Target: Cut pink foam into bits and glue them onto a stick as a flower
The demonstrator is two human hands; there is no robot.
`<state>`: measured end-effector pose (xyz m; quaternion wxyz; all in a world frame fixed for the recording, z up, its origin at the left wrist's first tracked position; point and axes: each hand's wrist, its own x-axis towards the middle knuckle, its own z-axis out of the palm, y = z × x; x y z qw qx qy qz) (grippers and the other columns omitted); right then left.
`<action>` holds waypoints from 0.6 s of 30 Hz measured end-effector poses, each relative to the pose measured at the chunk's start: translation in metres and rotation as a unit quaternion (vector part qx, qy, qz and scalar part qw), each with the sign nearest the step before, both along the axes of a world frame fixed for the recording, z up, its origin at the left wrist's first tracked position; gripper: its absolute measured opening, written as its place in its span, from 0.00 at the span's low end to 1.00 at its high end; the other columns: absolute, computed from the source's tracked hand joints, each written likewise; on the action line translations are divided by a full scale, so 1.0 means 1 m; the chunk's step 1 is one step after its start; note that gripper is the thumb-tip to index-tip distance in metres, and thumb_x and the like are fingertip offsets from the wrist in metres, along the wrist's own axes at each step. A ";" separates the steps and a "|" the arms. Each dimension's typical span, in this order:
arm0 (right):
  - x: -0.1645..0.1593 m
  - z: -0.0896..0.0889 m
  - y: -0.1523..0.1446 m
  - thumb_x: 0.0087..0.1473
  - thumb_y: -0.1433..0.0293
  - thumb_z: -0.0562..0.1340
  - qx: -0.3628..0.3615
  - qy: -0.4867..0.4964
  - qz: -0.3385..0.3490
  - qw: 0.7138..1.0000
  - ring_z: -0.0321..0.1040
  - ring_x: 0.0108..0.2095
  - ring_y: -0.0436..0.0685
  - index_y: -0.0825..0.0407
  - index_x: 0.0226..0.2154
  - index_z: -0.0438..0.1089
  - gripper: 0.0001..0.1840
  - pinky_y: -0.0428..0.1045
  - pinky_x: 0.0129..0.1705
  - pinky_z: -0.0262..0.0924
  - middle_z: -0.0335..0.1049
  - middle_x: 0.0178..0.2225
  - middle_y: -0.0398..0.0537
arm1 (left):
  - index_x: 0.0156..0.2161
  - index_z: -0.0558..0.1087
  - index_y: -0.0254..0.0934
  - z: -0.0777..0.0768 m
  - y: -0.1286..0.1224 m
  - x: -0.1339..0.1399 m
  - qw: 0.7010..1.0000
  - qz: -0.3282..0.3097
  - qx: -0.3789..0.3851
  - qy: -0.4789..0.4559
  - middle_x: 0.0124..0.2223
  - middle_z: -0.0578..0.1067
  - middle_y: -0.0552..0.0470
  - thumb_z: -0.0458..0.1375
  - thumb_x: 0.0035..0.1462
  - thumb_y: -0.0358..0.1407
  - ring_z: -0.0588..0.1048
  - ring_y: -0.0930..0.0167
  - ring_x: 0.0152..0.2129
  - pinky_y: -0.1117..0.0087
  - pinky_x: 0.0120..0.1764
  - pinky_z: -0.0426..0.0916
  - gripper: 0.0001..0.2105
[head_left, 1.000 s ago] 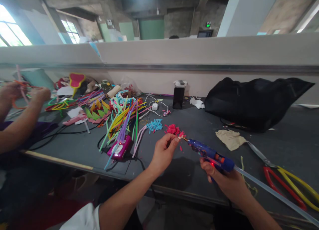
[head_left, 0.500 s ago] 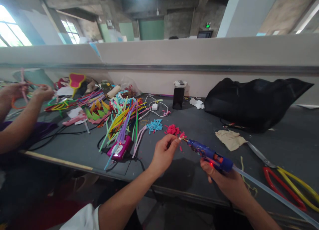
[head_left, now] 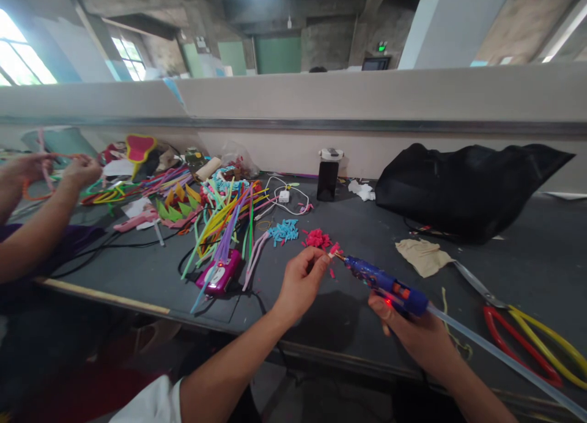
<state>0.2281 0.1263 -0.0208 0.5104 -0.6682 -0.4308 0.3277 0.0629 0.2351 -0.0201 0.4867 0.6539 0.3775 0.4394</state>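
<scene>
My right hand is wrapped round a blue hot glue gun, a red light glowing near its grip. A long translucent glue stick sticks out of its back end. Between thumb and fingertips, my left hand pinches a small pink and white fuzzy piece. The gun's metal nozzle meets this piece or sits right beside it; I cannot tell which. Just behind lies a heap of short red-pink pieces, with a heap of short blue pieces to its left.
Colourful pipe cleaners lie across a purple device on the left. A phone stands at the back. On the right are a black bag, a beige cloth and large scissors. At far left, another person's hands work.
My hands, the glue gun and the small piece hold nearly the same position. At far left, the other person's hands have shifted slightly.
</scene>
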 end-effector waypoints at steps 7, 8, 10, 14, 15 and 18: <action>0.006 -0.005 0.002 0.42 0.50 0.67 -0.006 -0.006 0.025 1.000 0.60 0.17 0.49 0.51 0.27 0.72 0.21 0.45 0.19 0.59 0.65 0.16 0.40 | 0.32 0.70 0.35 -0.001 -0.001 0.000 1.000 -0.003 0.000 0.003 0.24 0.61 0.58 0.54 0.59 0.42 0.58 0.76 0.22 0.74 0.26 0.53 0.11; 0.006 -0.006 0.002 0.42 0.50 0.67 -0.002 -0.011 0.025 1.000 0.60 0.17 0.49 0.51 0.26 0.72 0.21 0.45 0.19 0.59 0.64 0.16 0.40 | 0.32 0.70 0.35 -0.001 -0.001 -0.001 1.000 -0.002 0.001 0.004 0.24 0.61 0.58 0.54 0.59 0.42 0.58 0.76 0.22 0.74 0.26 0.53 0.11; 0.006 -0.007 0.002 0.41 0.50 0.68 0.009 -0.014 0.017 1.000 0.59 0.17 0.49 0.51 0.26 0.71 0.21 0.45 0.19 0.59 0.62 0.15 0.39 | 0.32 0.70 0.35 -0.002 -0.001 -0.001 1.000 -0.002 0.002 0.004 0.24 0.61 0.59 0.54 0.59 0.41 0.58 0.75 0.22 0.74 0.26 0.52 0.11; 0.001 -0.006 0.001 0.40 0.51 0.68 0.014 0.008 -0.018 1.000 0.57 0.16 0.48 0.51 0.27 0.71 0.20 0.45 0.18 0.58 0.62 0.15 0.38 | 0.31 0.69 0.35 0.000 -0.001 -0.001 1.000 -0.002 -0.002 -0.003 0.24 0.61 0.58 0.55 0.59 0.41 0.58 0.75 0.22 0.74 0.26 0.53 0.11; 0.000 -0.006 0.001 0.40 0.51 0.68 0.011 0.010 -0.024 1.000 0.57 0.17 0.48 0.51 0.27 0.72 0.20 0.45 0.18 0.58 0.62 0.16 0.38 | 0.31 0.69 0.35 0.000 -0.001 -0.001 1.000 -0.002 -0.002 -0.003 0.24 0.61 0.58 0.55 0.59 0.41 0.58 0.75 0.22 0.74 0.26 0.53 0.11; 0.000 -0.005 0.001 0.40 0.52 0.69 0.003 0.003 -0.023 1.000 0.58 0.16 0.48 0.51 0.27 0.71 0.19 0.45 0.18 0.57 0.61 0.15 0.38 | 0.31 0.70 0.35 0.001 -0.001 -0.001 1.000 -0.001 -0.002 0.001 0.23 0.61 0.58 0.55 0.59 0.41 0.58 0.75 0.22 0.74 0.26 0.52 0.11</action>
